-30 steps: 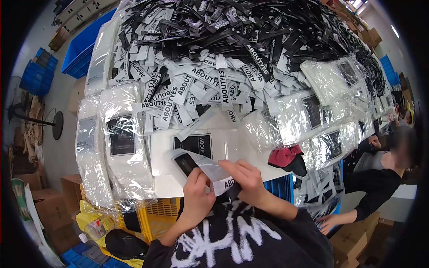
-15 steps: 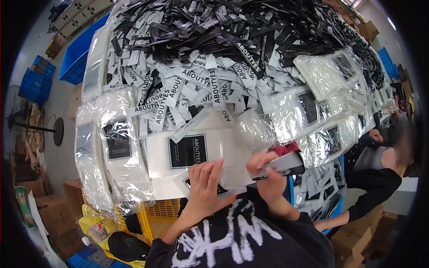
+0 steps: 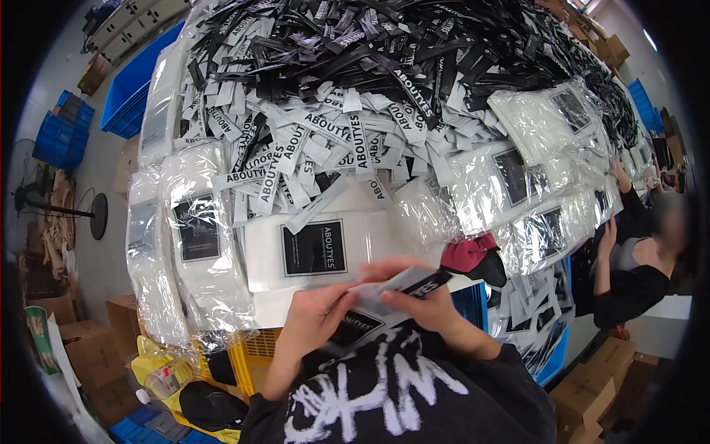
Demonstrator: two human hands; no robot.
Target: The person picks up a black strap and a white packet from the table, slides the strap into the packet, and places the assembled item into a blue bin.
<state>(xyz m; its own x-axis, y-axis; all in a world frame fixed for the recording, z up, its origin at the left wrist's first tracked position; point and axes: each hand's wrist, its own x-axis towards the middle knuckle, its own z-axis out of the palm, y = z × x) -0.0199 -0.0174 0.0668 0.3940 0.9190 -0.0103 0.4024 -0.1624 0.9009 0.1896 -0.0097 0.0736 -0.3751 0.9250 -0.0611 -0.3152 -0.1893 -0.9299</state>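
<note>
My left hand (image 3: 314, 318) is closed on the edge of a clear plastic bag (image 3: 355, 323) with a black ABOUTYES label, held low in front of my shirt. In my right hand (image 3: 429, 307) is a white and black printed packet (image 3: 416, 283), gripped between thumb and fingers. The packet's near end meets the bag near my left fingers; blur hides whether it is inside. Just beyond my hands lies a stack of flat plastic bags (image 3: 266, 259) with a black label. A red and black cloth piece (image 3: 470, 253) rests to the right of my right hand.
A large heap of white and black ABOUTYES strips (image 3: 355, 140) covers the table's far part. Wrapped bag bundles (image 3: 200, 281) flank both sides. A yellow crate (image 3: 259, 355) stands below the table edge, a blue bin (image 3: 555, 359) at right. A co-worker (image 3: 636, 259) is at the right.
My left hand has lifted a bag from the table edge towards me. My right hand has moved left with the packet to meet it. The red and black cloth now lies uncovered.
</note>
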